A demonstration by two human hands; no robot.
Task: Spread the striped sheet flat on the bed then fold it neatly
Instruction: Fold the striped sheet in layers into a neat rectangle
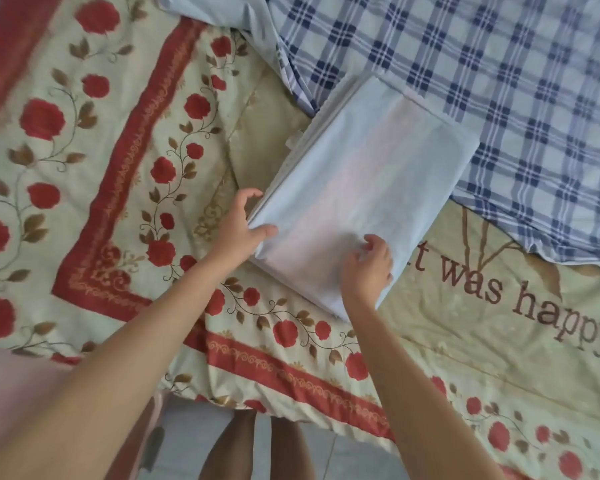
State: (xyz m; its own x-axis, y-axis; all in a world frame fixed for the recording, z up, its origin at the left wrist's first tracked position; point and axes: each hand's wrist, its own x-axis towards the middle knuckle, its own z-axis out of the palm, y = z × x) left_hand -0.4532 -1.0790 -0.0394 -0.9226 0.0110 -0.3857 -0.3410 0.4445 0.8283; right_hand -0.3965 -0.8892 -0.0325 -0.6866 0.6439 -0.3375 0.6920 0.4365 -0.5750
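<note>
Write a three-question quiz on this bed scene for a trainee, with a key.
1. True or false: the folded sheet lies partly on the checked sheet.
2. Where does the left hand hold the folded sheet? A: its far right corner. B: its left corner. C: nowhere.
3. Fill in: on the bed cover, right of the right hand, the print reads "was ____".
Key: 1 true; 2 B; 3 happy.
</note>
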